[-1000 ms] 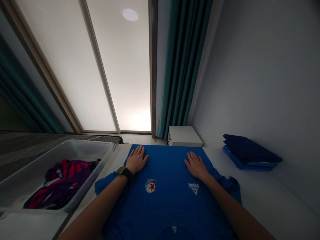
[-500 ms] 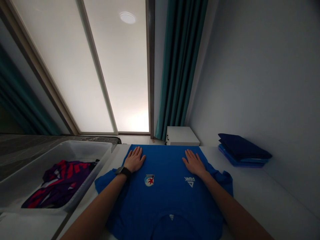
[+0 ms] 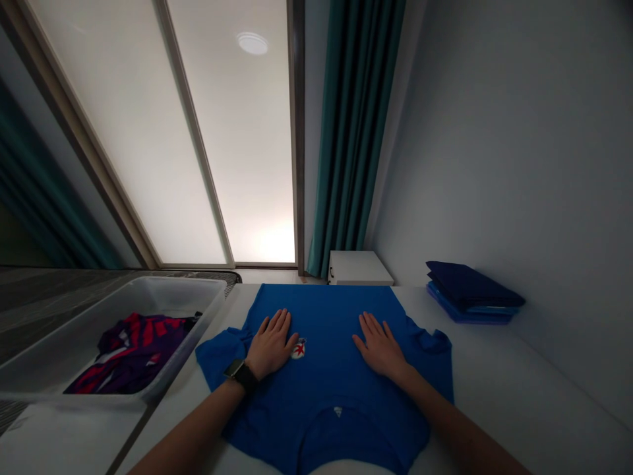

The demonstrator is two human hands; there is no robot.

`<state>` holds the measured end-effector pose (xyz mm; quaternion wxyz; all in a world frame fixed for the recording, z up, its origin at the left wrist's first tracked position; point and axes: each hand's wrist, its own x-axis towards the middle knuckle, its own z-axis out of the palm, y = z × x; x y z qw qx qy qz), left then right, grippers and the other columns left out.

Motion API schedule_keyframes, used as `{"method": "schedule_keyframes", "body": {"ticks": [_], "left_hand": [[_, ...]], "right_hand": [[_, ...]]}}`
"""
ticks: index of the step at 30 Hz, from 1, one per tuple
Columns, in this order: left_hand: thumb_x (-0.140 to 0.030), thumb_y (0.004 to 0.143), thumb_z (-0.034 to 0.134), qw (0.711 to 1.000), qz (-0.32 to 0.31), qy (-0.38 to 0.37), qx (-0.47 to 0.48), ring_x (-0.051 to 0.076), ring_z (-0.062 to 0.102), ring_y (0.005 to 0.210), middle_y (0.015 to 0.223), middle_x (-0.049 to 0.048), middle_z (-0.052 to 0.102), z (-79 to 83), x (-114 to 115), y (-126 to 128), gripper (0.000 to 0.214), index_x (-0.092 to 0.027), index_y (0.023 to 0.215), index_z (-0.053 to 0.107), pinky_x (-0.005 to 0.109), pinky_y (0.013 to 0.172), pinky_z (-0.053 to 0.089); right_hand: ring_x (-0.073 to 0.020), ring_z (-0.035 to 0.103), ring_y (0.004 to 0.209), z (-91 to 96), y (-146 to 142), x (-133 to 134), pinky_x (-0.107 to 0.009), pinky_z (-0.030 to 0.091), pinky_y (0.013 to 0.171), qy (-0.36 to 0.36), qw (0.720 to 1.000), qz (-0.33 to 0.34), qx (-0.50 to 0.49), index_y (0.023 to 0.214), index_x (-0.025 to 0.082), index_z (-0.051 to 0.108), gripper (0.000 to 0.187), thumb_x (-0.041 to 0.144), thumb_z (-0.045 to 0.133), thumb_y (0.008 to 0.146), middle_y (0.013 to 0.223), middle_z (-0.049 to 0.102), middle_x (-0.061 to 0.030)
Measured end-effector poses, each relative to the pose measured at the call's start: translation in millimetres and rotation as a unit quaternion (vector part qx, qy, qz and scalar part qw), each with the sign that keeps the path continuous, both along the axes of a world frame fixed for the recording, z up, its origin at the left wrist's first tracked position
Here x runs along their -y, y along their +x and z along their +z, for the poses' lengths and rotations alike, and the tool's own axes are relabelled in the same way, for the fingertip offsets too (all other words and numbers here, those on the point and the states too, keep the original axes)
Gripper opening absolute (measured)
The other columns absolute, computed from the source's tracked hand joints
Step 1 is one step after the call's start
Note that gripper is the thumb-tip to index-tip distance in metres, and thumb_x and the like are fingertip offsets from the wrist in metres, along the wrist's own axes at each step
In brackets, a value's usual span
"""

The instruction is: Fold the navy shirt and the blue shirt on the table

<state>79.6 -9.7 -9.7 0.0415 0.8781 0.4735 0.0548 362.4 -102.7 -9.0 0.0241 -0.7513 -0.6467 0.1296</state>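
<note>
Lying flat on a blue shirt (image 3: 326,382), the person's left hand (image 3: 270,344) has its palm down, its fingers slightly parted and its thumb held out toward the middle of the cloth. The right hand (image 3: 380,346) lies the same way on the other side of the chest, palm down, thumb pointing inward; neither hand grips anything. A dark watch (image 3: 240,373) sits on the left wrist. Just by the left thumb is a badge (image 3: 299,349) with a red star shape, partly covered.

The shirt is spread out on a white table (image 3: 499,389), its collar toward the person and its hem at the far edge. Both sleeves stick out sideways, a little rumpled.

To the left stands a clear plastic tub (image 3: 161,293) with crumpled red and purple clothes (image 3: 133,356) inside. On the right, near the wall (image 3: 519,145), lies a stack of folded blue cloths (image 3: 472,290), the darkest on top. Beyond the table are a low white cabinet (image 3: 361,267), a teal curtain (image 3: 351,132) and pale, frosted door panels (image 3: 247,152).
</note>
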Motion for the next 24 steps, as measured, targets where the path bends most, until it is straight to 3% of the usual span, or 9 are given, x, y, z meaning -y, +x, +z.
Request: {"method": "schedule_keyframes", "body": {"ticks": [8,16,20,24], "left_hand": [[-0.053,0.097,0.020,1.000,-0.011,0.016,-0.003,0.024,0.020,0.145,0.156,0.0083,0.025,-2.0,-12.1,-1.0,0.067,-0.013,0.149,0.031,0.044,0.118,0.016],[-0.052,0.098,0.022,0.999,-0.017,0.032,0.006,0.024,0.024,0.144,0.154,0.0095,0.033,3.7,-14.1,1.0,0.064,-0.013,0.147,0.036,0.044,0.117,0.021],[-0.048,0.099,0.024,0.999,-0.020,0.048,0.005,0.026,0.030,0.141,0.149,0.0125,0.041,14.1,-0.6,3.6,0.059,-0.012,0.142,0.044,0.046,0.117,0.021],[-0.051,0.099,0.023,0.995,-0.090,0.019,0.029,0.026,0.032,0.141,0.149,0.0119,0.040,16.9,32.8,16.9,0.061,-0.014,0.144,0.041,0.047,0.116,0.024]], "right_hand": [[-0.0182,-0.001,0.147,-4.1,3.3,-10.3,-0.042,-0.004,0.118,0.018,1.000,0.006,0.016,0.153,0.012,0.009,0.077,0.062,0.008,0.094,0.160,0.005,-0.0048],[-0.0174,0.000,0.147,-1.2,5.1,-15.2,-0.041,-0.003,0.118,0.019,1.000,0.000,0.021,0.153,0.012,0.009,0.074,0.058,0.008,0.095,0.160,0.005,-0.0035],[-0.0194,0.002,0.147,6.3,-8.3,-0.1,-0.042,-0.001,0.118,-0.004,1.000,0.012,0.024,0.153,0.011,0.013,0.074,0.057,0.010,0.096,0.160,0.007,-0.0059],[-0.0203,0.003,0.147,7.0,-33.4,24.0,-0.042,0.001,0.119,0.010,0.998,0.056,0.002,0.153,0.013,0.014,0.076,0.061,0.009,0.095,0.160,0.009,-0.0054]]}}
